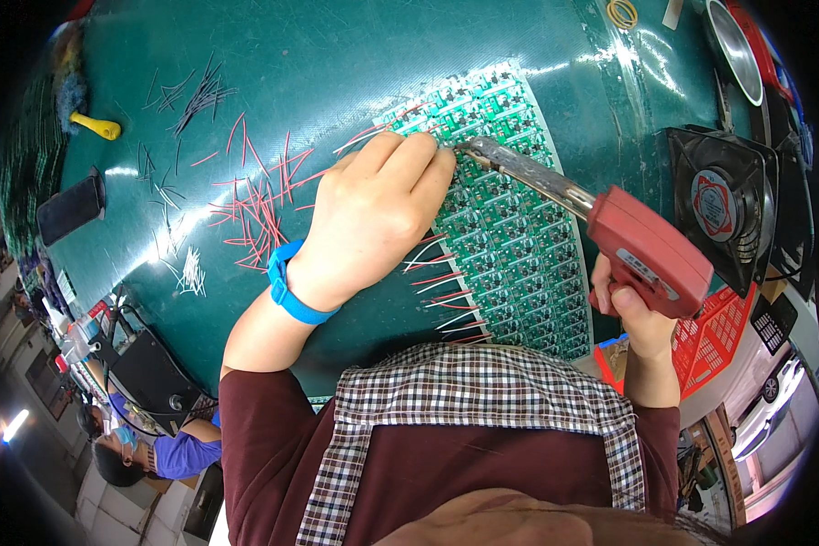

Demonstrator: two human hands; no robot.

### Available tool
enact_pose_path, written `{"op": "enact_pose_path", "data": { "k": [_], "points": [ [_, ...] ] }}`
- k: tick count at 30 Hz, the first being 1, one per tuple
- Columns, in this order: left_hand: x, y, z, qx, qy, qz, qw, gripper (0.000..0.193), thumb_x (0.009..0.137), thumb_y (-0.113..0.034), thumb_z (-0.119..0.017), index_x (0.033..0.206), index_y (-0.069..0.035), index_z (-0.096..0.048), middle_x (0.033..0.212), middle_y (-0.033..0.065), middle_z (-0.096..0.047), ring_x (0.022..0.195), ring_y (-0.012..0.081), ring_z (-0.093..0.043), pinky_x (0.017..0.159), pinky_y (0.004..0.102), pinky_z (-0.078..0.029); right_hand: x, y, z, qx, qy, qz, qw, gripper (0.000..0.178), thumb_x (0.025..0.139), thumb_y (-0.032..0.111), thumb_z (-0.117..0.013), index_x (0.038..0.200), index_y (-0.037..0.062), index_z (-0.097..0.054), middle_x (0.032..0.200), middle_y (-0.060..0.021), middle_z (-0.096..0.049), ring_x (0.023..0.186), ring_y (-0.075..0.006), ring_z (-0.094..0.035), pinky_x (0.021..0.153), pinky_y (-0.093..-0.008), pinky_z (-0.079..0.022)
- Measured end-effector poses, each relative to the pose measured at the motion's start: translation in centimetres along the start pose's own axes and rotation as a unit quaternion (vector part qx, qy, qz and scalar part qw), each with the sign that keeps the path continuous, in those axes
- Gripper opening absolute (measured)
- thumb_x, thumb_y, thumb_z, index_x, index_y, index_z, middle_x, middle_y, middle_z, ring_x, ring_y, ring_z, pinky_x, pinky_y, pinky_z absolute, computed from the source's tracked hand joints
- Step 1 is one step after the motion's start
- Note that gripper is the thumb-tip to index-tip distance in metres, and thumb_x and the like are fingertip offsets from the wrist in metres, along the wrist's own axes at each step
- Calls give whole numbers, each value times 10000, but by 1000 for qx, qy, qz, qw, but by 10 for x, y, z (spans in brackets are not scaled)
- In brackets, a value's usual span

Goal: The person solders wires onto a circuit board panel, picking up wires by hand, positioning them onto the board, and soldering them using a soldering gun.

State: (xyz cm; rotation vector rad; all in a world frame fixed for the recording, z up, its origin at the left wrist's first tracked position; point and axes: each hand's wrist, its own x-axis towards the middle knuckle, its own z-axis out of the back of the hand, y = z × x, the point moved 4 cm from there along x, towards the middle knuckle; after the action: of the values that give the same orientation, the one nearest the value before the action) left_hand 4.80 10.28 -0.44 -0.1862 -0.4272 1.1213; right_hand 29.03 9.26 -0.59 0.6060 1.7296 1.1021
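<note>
Workbench (355, 55) of dark green carries a long panel of small green circuit boards (510, 246) across its middle. The right hand (630, 314) grips a red soldering gun (651, 250), tip on the panel's upper part. The left hand (373, 214), fingers curled, pinches something there, hidden. Red wire pieces (255, 214) lie left.

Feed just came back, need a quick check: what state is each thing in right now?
Left hand: fingers pinched, pressing on the circuit board panel.
Right hand: gripping the red soldering gun, tip on the panel.
Panel: flat, wires sticking out its left edge.
Loose red wires: scattered.
Fan: spinning or not, cannot tell.
</note>
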Motion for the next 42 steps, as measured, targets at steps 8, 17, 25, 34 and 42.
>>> {"op": "enact_pose_path", "data": {
  "k": [8,17,25,34,42],
  "points": [
    [0,0,-1,3,8,1,1000,281,600,3,-554,875,-36,-598,759,54,-523,663,206,-534,550,310,-442,1,7,-1,22,-13,36,999,502,747,211,-663,1149,-25,-475,952,-98,-579,609,-63,-420,538,-205,-361],
    [4,-1,1,54,-79,-48,994,268,601,-8,-569,863,-50,-604,771,52,-534,679,198,-538,553,297,-439,-9,7,4,28,-24,58,998,536,744,230,-666,1150,-52,-458,957,-143,-581,585,-80,-473,501,-203,-395],
    [-9,-12,-3,3,5,-20,1000,272,613,-21,-579,882,-44,-608,779,58,-547,673,210,-555,541,306,-440,-16,-1,4,39,-27,38,998,466,754,210,-652,1104,-48,-483,906,-114,-574,593,-76,-473,500,-201,-387],
    [-8,-8,-3,-24,-6,-16,1000,268,639,-2,-577,901,-48,-612,788,60,-547,673,215,-562,552,311,-449,-14,-2,4,29,-22,17,999,370,748,187,-660,1007,-40,-525,808,-52,-541,630,-91,-477,559,-225,-387],
    [-7,-9,-3,-21,-4,-15,1000,262,635,0,-578,891,-48,-611,777,59,-540,661,209,-558,545,308,-448,-13,-5,7,-75,-18,37,996,537,766,351,-631,1085,-43,-453,668,-49,-485,518,-90,-449,465,-229,-380]
  ]
}}
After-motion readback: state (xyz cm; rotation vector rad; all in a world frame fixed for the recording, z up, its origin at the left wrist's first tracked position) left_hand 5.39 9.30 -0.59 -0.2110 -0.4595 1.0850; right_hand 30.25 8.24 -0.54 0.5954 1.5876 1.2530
